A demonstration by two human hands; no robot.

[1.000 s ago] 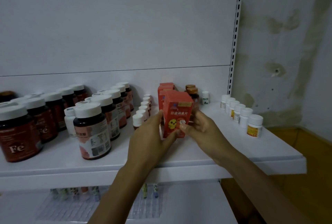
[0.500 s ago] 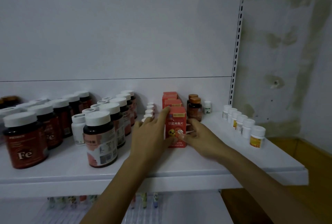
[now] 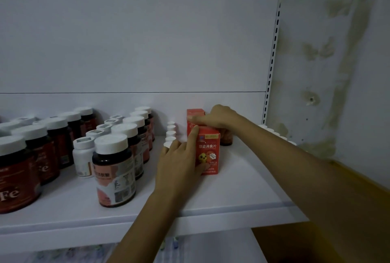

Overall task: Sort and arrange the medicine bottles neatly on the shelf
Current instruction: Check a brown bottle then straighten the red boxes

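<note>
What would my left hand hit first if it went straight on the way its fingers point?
Probably the small white bottles, right ahead of the left hand. Its forefinger lies along the front red box. Depth is unclear; they may already touch.

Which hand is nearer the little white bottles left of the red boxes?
Left. The left hand is at the front of the row, gripping the front red box; the right hand is over the rear boxes.
</note>
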